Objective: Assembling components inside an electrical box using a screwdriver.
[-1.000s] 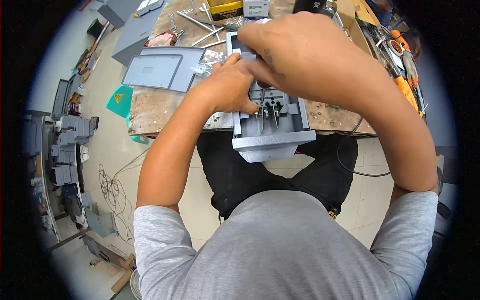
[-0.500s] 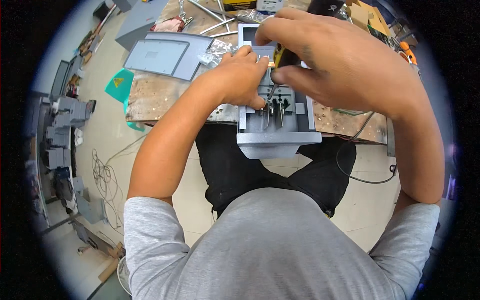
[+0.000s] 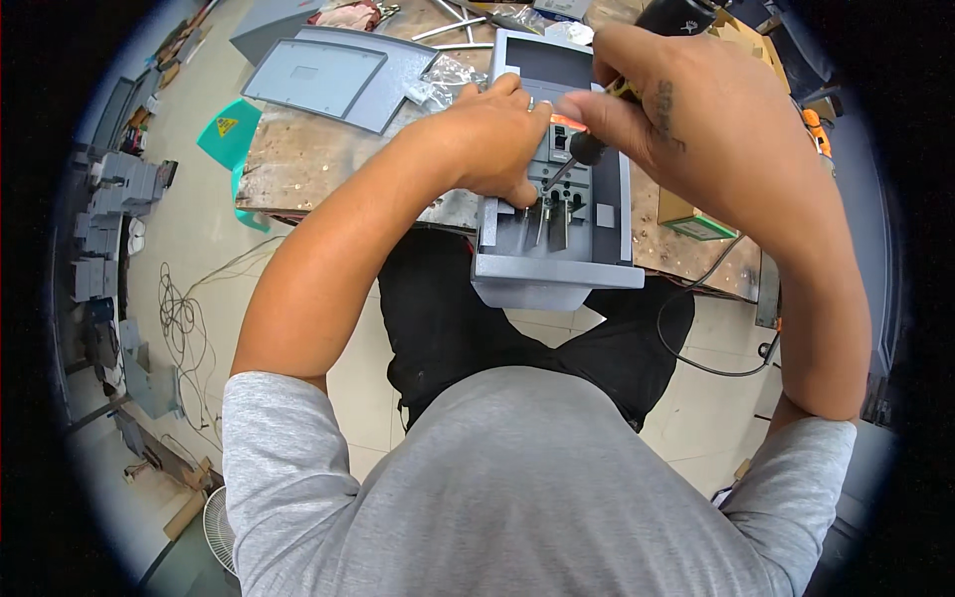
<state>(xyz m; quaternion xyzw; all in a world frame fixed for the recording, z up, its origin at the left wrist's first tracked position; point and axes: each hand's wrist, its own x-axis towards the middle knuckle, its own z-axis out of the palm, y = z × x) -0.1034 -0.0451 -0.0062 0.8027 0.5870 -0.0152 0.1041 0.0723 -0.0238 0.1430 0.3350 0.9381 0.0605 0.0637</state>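
Note:
An open grey metal box (image 3: 559, 271) stands at the table's front edge, with a grey circuit breaker (image 3: 563, 141) inside. Flat metal strips (image 3: 560, 231) jut from the breaker's near end. My left hand (image 3: 487, 139) grips the breaker from its left side, thumb by the terminals and fingers farther up. In my right hand (image 3: 701, 139) is a black and yellow power screwdriver (image 3: 588, 149), largely hidden by the palm. Its thin bit (image 3: 560, 177) slants down to the terminals; the tip's exact contact is too small to tell.
Left of the box lie a grey cover panel (image 3: 318, 92) and a clear plastic bag (image 3: 443, 82). Metal rods (image 3: 453, 30) lie at the back. A small carton (image 3: 693, 219) sits at the right, near a black cable (image 3: 665, 328). A green stool (image 3: 227, 134) stands left of the table.
The whole view has shifted slightly. My right hand has moved a little right, and the screwdriver leans more that way. My left hand keeps its place on the breaker.

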